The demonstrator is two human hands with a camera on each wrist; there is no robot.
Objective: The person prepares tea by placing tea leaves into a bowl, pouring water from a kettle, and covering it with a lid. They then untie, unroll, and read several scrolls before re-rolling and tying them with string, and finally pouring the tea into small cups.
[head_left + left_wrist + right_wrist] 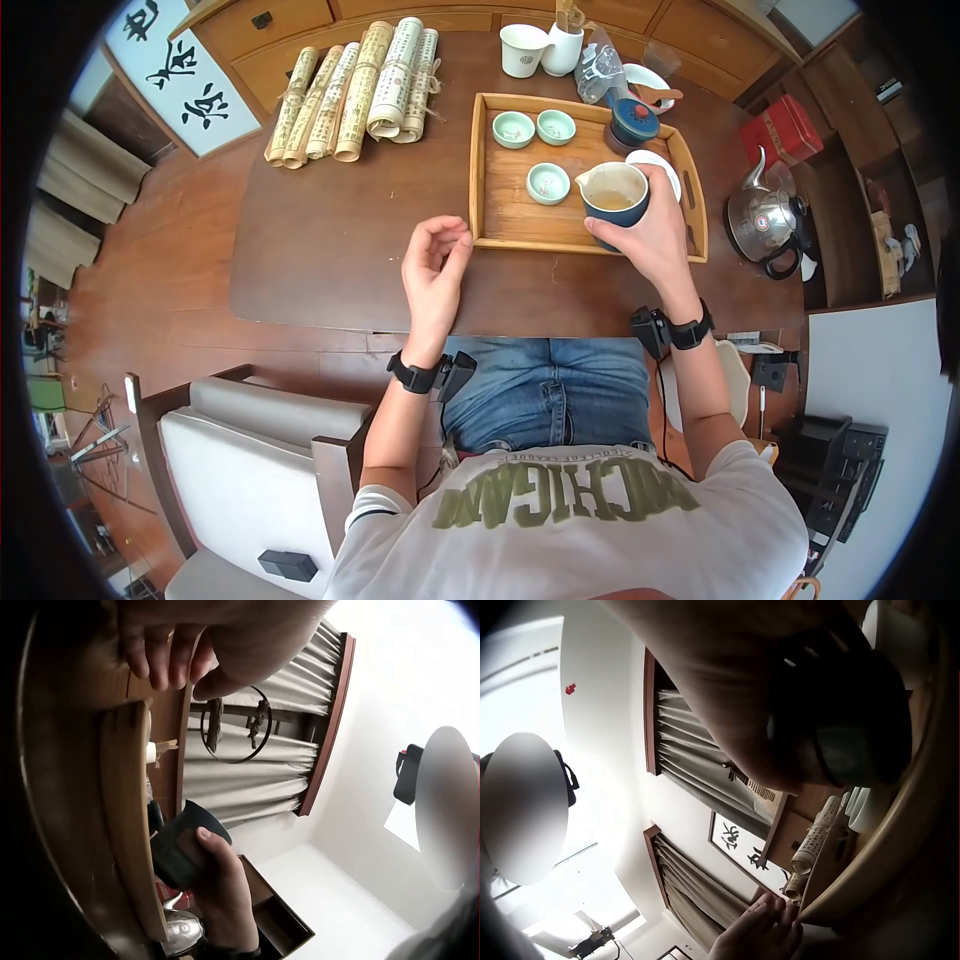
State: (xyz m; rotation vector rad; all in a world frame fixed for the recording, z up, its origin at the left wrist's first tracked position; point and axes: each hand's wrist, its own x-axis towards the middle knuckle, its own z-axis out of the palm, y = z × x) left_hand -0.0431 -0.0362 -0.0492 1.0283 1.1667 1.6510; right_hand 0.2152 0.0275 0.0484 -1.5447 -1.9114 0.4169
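Observation:
The right hand [662, 238] grips a dark blue pitcher [614, 214] holding pale liquid, over the right part of a wooden tray [580, 243]. In the left wrist view the pitcher [180, 851] looks tilted, the right hand's [225, 900] thumb against its side. Three small green cups stand on the tray: one [513, 130] and another [556, 127] at the back, the third [548, 184] left of the pitcher. The left hand [436, 265] rests at the tray's front left corner, fingers loosely curled, holding nothing. A blue lidded pot [634, 122] and a white dish [655, 168] are behind the pitcher.
Several rolled scrolls [362, 90] lie at the table's [340, 240] back left. Behind the tray are a white cup [522, 50], a white vase [562, 50], a plastic bag [600, 70] and a bowl [648, 82]. A steel kettle [762, 222] and a red box [782, 132] are at right.

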